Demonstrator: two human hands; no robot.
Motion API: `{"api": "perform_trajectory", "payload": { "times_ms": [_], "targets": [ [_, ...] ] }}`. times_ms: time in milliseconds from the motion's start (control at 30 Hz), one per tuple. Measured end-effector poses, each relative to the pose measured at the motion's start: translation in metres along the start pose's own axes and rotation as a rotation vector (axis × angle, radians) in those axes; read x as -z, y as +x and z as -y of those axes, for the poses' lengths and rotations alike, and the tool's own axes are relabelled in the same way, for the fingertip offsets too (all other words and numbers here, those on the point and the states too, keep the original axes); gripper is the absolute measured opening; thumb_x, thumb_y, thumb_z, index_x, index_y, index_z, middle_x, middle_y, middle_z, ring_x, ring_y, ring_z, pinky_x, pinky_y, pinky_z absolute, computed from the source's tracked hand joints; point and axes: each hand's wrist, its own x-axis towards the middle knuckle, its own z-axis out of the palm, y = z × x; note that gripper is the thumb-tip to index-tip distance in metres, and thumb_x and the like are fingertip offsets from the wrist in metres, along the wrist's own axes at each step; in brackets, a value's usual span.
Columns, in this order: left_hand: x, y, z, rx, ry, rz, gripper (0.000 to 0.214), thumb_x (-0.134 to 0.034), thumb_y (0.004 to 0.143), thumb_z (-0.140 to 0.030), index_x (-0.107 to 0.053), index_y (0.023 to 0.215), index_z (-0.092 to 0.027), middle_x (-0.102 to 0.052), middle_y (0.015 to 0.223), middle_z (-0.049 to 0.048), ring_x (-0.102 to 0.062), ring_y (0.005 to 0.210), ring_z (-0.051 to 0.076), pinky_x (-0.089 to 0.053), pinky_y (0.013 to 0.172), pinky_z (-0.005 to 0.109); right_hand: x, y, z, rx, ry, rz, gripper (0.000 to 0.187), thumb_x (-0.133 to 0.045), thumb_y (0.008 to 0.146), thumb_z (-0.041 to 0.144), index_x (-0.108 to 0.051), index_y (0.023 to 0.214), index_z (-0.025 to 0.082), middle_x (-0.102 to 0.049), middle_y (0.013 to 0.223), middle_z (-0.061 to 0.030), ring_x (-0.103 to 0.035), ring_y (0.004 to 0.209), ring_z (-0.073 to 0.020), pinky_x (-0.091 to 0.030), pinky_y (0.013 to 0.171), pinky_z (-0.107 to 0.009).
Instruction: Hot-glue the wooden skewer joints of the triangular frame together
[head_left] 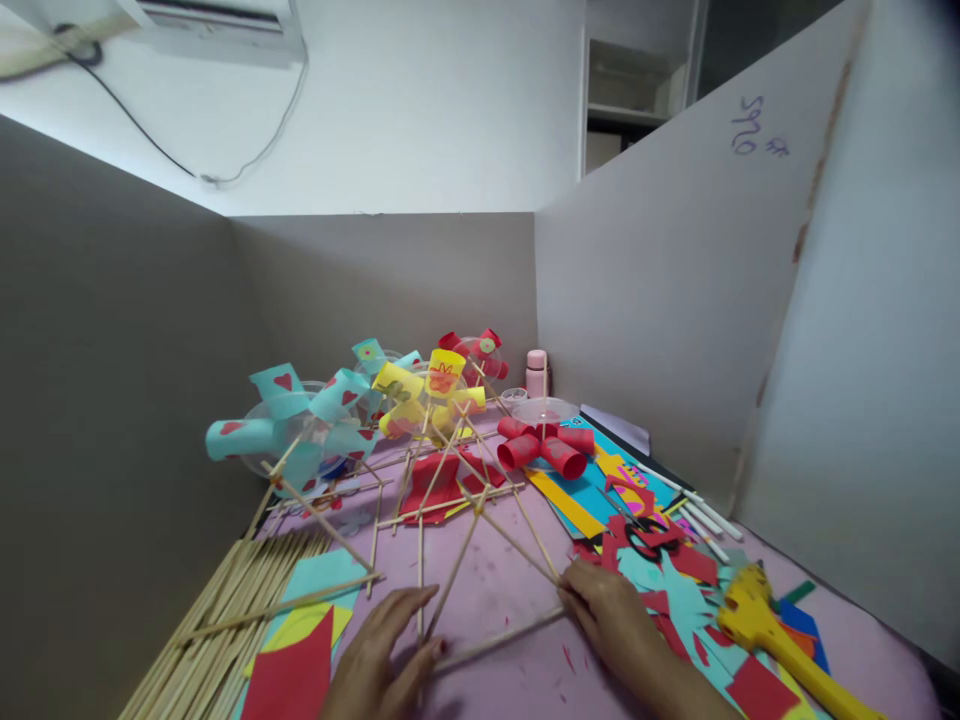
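Note:
A frame of thin wooden sticks (517, 545) stands on the pink table before me, its sticks meeting at a joint near the top. My left hand (382, 655) has its thumb and fingers around the sticks at the near left corner. At the right corner, my right hand (611, 615) grips the stick ends with its fingertips; part of that corner is hidden behind them. A loose-looking stick (499, 638) runs low between both hands. Behind stands a pinwheel with yellow paper rolls (446, 372). Further left is a pinwheel with light blue rolls (281, 390) on a stick stand.
Bundled sticks (225, 610) and coloured paper (292, 670) lie on the left. On the right are paper scraps (675, 590), black-handled scissors (651, 540), a yellow glue gun (780, 650) and a red-roll pinwheel (562, 455). A pink bottle (536, 375) stands behind; grey partitions (390, 270) enclose the table.

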Motion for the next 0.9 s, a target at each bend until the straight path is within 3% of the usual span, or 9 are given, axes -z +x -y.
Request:
{"api": "perform_trajectory", "payload": {
  "times_ms": [133, 267, 400, 500, 633, 767, 900],
  "targets": [
    [0.004, 0.021, -0.030, -0.036, -0.044, -0.078, 0.043, -0.052, 0.080, -0.045, -0.058, 0.117, -0.025, -0.062, 0.121, 0.0087, -0.055, 0.113, 0.026, -0.043, 0.097, 0.041, -0.002, 0.001, 0.000, -0.003, 0.021, -0.003, 0.021, -0.048, 0.084, 0.007, -0.062, 0.073, 0.017, -0.067, 0.076, -0.0054, -0.063, 0.072, -0.0184, -0.043, 0.065, -0.026],
    [0.000, 0.045, -0.060, 0.006, -0.250, -0.120, 0.051, -0.047, 0.082, -0.049, -0.054, 0.122, -0.019, -0.060, 0.125, 0.0114, -0.057, 0.111, 0.025, -0.047, 0.093, 0.039, 0.000, 0.002, 0.001, -0.017, 0.000, 0.023, 0.021, -0.049, 0.083, 0.004, -0.063, 0.074, 0.016, -0.068, 0.078, -0.0065, -0.063, 0.074, -0.0192, -0.044, 0.065, -0.026],
    [-0.006, 0.060, -0.076, -0.030, -0.466, -0.132, 0.046, -0.048, 0.083, -0.048, -0.060, 0.114, -0.017, -0.068, 0.110, 0.0090, -0.061, 0.103, 0.023, -0.049, 0.088, 0.033, 0.001, 0.002, 0.002, -0.023, 0.011, 0.029, 0.019, -0.050, 0.084, 0.006, -0.063, 0.074, 0.016, -0.068, 0.079, -0.0070, -0.063, 0.073, -0.0188, -0.044, 0.064, -0.026],
    [-0.011, 0.064, -0.078, -0.031, -0.556, -0.126, 0.041, -0.048, 0.083, -0.046, -0.063, 0.107, -0.016, -0.071, 0.098, 0.0072, -0.066, 0.084, 0.020, -0.052, 0.075, 0.029, -0.001, 0.003, 0.000, -0.025, 0.008, 0.020, 0.019, -0.050, 0.083, 0.006, -0.063, 0.074, 0.016, -0.068, 0.078, -0.0066, -0.064, 0.074, -0.0190, -0.044, 0.064, -0.026],
    [-0.018, 0.063, -0.074, 0.020, -0.622, -0.122, 0.041, -0.051, 0.081, -0.046, -0.063, 0.106, -0.016, -0.071, 0.096, 0.0073, -0.067, 0.080, 0.020, -0.053, 0.072, 0.029, -0.003, 0.004, -0.001, -0.013, 0.008, 0.022, 0.020, -0.048, 0.083, 0.005, -0.062, 0.074, 0.016, -0.067, 0.078, -0.0065, -0.064, 0.074, -0.0191, -0.044, 0.064, -0.026],
    [-0.019, 0.059, -0.071, 0.015, -0.581, -0.110, 0.040, -0.049, 0.082, -0.045, -0.063, 0.108, -0.018, -0.071, 0.102, 0.0078, -0.066, 0.091, 0.022, -0.052, 0.080, 0.032, -0.003, 0.001, -0.003, -0.001, 0.036, 0.020, 0.021, -0.047, 0.084, 0.006, -0.061, 0.072, 0.016, -0.066, 0.076, -0.0063, -0.063, 0.073, -0.0188, -0.044, 0.064, -0.026],
    [-0.007, 0.044, -0.056, 0.013, -0.413, -0.101, 0.042, -0.042, 0.086, -0.043, -0.058, 0.116, -0.020, -0.066, 0.115, 0.0083, -0.057, 0.110, 0.022, -0.043, 0.096, 0.036, -0.002, -0.002, -0.006, 0.017, 0.053, 0.009, 0.022, -0.044, 0.087, 0.011, -0.059, 0.071, 0.017, -0.065, 0.074, -0.0061, -0.062, 0.071, -0.0198, -0.043, 0.063, -0.028]
  ]
}}
